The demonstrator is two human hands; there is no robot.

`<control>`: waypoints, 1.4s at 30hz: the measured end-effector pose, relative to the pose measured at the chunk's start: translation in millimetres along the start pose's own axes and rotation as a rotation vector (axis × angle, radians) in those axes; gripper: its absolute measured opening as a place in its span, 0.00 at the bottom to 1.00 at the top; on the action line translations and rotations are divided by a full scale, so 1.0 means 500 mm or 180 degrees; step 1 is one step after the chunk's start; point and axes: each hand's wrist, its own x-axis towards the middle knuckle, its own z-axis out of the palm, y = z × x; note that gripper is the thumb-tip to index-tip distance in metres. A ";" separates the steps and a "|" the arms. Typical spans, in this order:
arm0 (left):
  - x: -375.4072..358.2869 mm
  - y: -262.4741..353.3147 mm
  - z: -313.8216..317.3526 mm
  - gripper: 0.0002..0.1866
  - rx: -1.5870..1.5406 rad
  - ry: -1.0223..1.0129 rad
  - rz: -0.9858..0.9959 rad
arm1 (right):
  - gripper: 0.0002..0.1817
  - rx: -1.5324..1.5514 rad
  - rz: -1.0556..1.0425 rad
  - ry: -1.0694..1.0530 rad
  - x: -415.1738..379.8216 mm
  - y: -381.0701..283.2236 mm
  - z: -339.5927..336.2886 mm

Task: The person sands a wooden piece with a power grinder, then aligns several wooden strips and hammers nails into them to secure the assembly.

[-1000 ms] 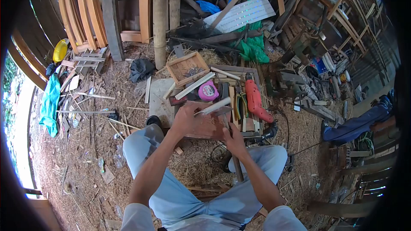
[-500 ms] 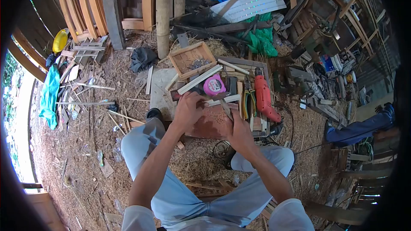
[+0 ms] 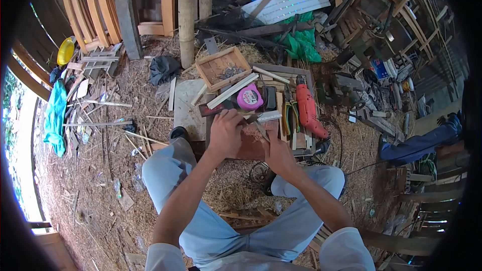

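Note:
My left hand (image 3: 226, 133) is closed, its fingertips pinching a thin wood strip (image 3: 248, 115) over the low work board (image 3: 236, 149). In my right hand (image 3: 278, 151) is a knife (image 3: 261, 130), its blade pointing up and left against the strip's end. Part of the strip is hidden by my left fingers. Wood shavings (image 3: 254, 129) lie on the board between the hands. Just beyond them sits a pink tape measure (image 3: 249, 97), beside a pale wood stick (image 3: 233, 91). Pliers (image 3: 291, 116) with yellow-green handles lie right of the knife.
A red power drill (image 3: 309, 108) lies at the board's right, its cable running to the floor. Behind stands a wooden box (image 3: 204, 74) holding small metal pieces. Wood scraps litter the floor. Another person's leg (image 3: 422, 143) shows at far right.
The view has shifted slightly. My left hand has turned a little, and my right hand has moved slightly left, bringing the knife blade to the strip's end.

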 end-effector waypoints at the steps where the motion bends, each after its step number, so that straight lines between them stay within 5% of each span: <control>1: -0.009 0.003 0.013 0.10 0.0015 0.0190 0.0102 | 0.13 0.0227 -0.0027 0.0146 -0.005 0.011 0.002; 6: -0.019 0.030 0.039 0.07 0.0097 0.0594 0.0205 | 0.15 0.1103 0.0108 0.0903 -0.026 -0.001 -0.033; 12: 0.008 0.055 -0.002 0.10 -0.1062 -0.0026 -0.0657 | 0.13 0.1198 0.0372 0.1149 -0.014 0.124 -0.012; 15: 0.070 0.042 -0.037 0.16 -0.0970 -0.0592 -0.0035 | 0.13 0.1702 0.0646 0.1246 -0.023 0.161 0.021; 17: 0.125 0.056 -0.049 0.18 0.0347 -0.0825 0.1569 | 0.08 0.2331 0.0813 0.1136 -0.027 0.171 0.033; 21: 0.166 0.049 -0.016 0.20 0.0733 -0.1556 0.2298 | 0.09 0.2022 0.0622 0.1134 -0.031 0.203 0.034; 23: 0.157 0.016 -0.002 0.18 0.0585 -0.1732 0.2115 | 0.11 0.2136 0.0279 0.1206 -0.039 0.185 0.014; 24: 0.146 0.008 -0.005 0.16 0.0417 -0.1545 0.1796 | 0.15 0.3480 0.0935 0.0848 -0.061 0.103 -0.059; 29: 0.080 -0.001 0.005 0.13 0.0131 -0.0871 0.0728 | 0.24 0.3476 0.0914 0.0536 -0.090 0.068 -0.101; 31: 0.075 0.009 -0.002 0.12 -0.0190 -0.0717 0.0401 | 0.23 0.2265 0.0684 0.0398 -0.096 0.079 -0.072; 35: 0.066 -0.003 -0.002 0.12 -0.0240 -0.0585 0.0429 | 0.22 0.2102 0.0703 -0.0191 -0.092 0.081 -0.042; 39: 0.051 -0.009 0.018 0.13 -0.0112 -0.0263 0.0390 | 0.21 0.1998 0.0725 -0.0103 -0.032 0.028 -0.102; 42: 0.047 -0.006 0.026 0.11 -0.0162 -0.0191 0.0151 | 0.17 0.0931 0.0389 -0.0592 0.017 0.023 -0.137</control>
